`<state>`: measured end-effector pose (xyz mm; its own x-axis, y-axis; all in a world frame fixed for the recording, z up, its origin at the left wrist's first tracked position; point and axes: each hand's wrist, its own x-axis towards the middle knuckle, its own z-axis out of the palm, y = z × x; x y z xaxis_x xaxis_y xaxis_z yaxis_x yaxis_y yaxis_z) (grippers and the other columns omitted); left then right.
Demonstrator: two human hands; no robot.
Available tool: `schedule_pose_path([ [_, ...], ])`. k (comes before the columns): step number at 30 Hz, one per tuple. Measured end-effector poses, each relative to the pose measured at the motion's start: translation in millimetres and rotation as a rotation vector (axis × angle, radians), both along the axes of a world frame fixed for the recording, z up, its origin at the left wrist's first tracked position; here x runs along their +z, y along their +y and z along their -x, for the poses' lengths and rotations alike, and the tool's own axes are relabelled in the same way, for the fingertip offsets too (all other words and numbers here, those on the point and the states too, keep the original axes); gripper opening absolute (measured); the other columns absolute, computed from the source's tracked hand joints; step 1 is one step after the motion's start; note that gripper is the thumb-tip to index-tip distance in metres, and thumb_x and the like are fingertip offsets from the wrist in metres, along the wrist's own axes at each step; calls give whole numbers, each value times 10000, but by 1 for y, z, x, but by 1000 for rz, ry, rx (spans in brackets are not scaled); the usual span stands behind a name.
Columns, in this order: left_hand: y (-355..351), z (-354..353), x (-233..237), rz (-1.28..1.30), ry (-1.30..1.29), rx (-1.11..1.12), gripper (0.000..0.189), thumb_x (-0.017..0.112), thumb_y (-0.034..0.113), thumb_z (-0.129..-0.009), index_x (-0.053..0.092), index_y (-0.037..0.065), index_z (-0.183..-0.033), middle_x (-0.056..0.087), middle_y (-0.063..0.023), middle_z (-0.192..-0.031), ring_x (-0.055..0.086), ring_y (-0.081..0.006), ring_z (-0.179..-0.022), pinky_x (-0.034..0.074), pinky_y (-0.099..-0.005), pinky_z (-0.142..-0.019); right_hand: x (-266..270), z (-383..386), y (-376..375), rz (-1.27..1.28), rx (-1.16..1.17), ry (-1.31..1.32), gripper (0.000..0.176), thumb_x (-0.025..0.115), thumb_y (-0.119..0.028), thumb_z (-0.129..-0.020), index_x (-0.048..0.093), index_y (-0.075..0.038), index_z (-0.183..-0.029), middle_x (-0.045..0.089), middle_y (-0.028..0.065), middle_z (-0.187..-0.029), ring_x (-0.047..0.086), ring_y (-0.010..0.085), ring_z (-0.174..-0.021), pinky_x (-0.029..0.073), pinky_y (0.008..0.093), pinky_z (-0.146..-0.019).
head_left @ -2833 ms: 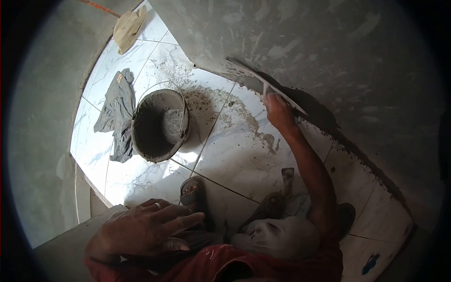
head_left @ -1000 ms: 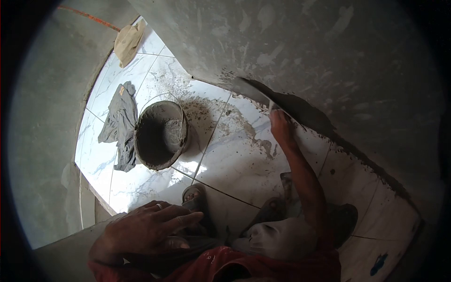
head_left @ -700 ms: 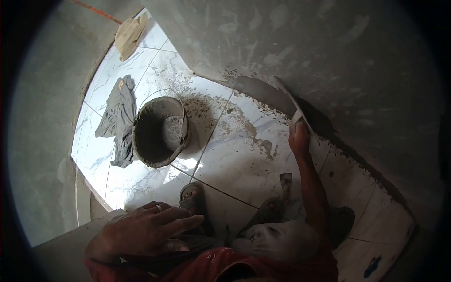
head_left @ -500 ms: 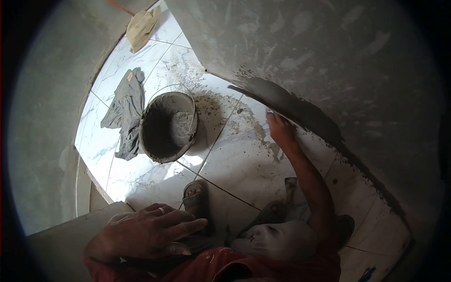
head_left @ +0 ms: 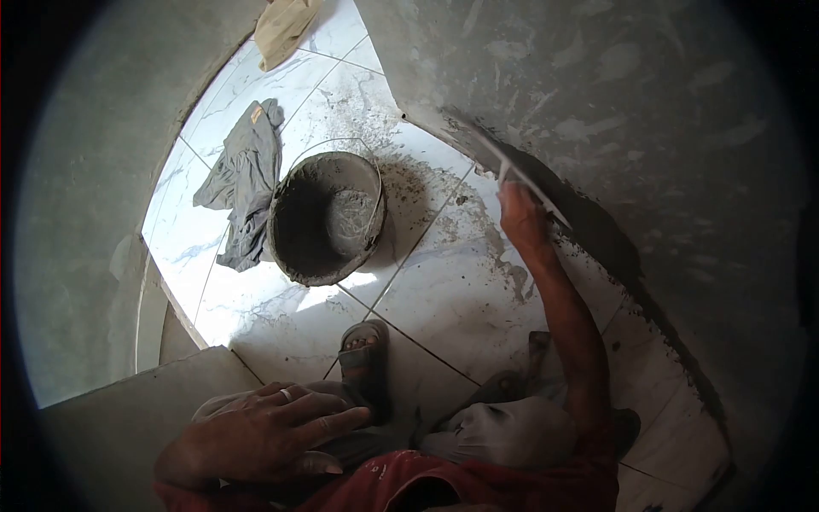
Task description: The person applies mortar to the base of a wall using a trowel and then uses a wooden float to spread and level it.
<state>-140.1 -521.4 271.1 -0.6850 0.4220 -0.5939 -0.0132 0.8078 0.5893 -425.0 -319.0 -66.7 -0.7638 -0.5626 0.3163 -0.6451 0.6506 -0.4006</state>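
Observation:
My right hand grips a plastering trowel at the foot of the wall. The long thin blade is seen nearly edge-on, lying along a dark band of wet mortar. Most of the handle is hidden by my fingers. On my left thigh rests my left hand, fingers stretched out, a ring on one of them and nothing held. A mortar-smeared bucket with a wire handle stands on the floor left of the trowel, some grey mortar at its bottom.
A grey cloth garment lies beside the bucket. Farther back is a tan bag or cloth. Mortar crumbs are scattered over the white floor tiles. My sandalled foot is in front of the bucket.
My right hand has turned the trowel up against the wall, and its blade now shows more. The view has shifted slightly; my left hand stays on my thigh.

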Motion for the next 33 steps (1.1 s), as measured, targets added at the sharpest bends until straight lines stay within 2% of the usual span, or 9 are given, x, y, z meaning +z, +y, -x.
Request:
schedule_pose_path([
  [4,4,0,1,7,-10,-10,625,610,426,-816,411,136,-1333,495,-127,-1242,524,-339,-1080,424,-448,-922,-39,-2,-13,-297,59,207,78,558,-117,-789,531,-94,-859,564,122,-841,581,294,-900,495,412,-710],
  [8,10,5,1,18,-7,-28,625,600,431,-822,404,138,-1339,495,-128,-1244,523,-336,-1080,425,-445,-919,-54,9,-30,-283,-47,240,64,541,-123,-804,530,-95,-860,553,123,-876,569,285,-931,492,402,-725],
  [10,12,7,0,6,14,-32,632,601,431,-821,400,141,-1345,495,-131,-1249,529,-334,-1064,425,-445,-919,-48,11,-32,-133,-55,257,87,496,-164,-889,484,-77,-889,552,151,-890,596,333,-815,503,442,-646],
  [14,15,18,0,0,-55,-88,596,515,454,-872,377,126,-1350,488,-142,-1247,520,-326,-1105,402,-429,-963,9,1,-22,-95,-79,198,84,549,-157,-849,518,-81,-862,540,136,-883,581,297,-837,488,397,-674],
  [16,14,19,-3,2,-27,-87,598,515,457,-871,380,120,-1346,487,-143,-1247,520,-326,-1106,405,-426,-962,18,4,-12,85,-35,50,126,512,-183,-896,468,-67,-921,537,176,-875,562,396,-801,466,466,-633],
  [21,9,19,-2,-16,-53,-66,598,525,447,-869,382,112,-1344,488,-146,-1245,518,-330,-1110,406,-426,-961,22,-8,1,294,-75,60,127,518,-178,-896,476,-63,-926,547,176,-875,566,402,-791,466,460,-615],
  [26,14,15,-2,-16,-55,-6,629,576,437,-837,383,131,-1351,472,-126,-1279,514,-339,-1085,407,-457,-939,-30,0,-39,-141,100,107,120,547,-152,-836,511,-66,-910,573,129,-834,624,304,-737,499,422,-604],
  [29,17,16,0,-22,-71,-23,635,576,441,-836,377,135,-1356,468,-125,-1282,512,-342,-1093,408,-459,-936,-36,13,-65,-280,76,131,63,494,-97,-860,517,-55,-900,587,156,-882,629,323,-790,519,423,-639],
  [33,16,18,-3,-9,-73,-31,631,572,446,-840,376,141,-1357,469,-128,-1279,515,-348,-1094,407,-459,-936,-16,33,-78,-201,39,30,84,492,-92,-853,543,-57,-910,606,138,-854,639,292,-737,528,399,-616],
])
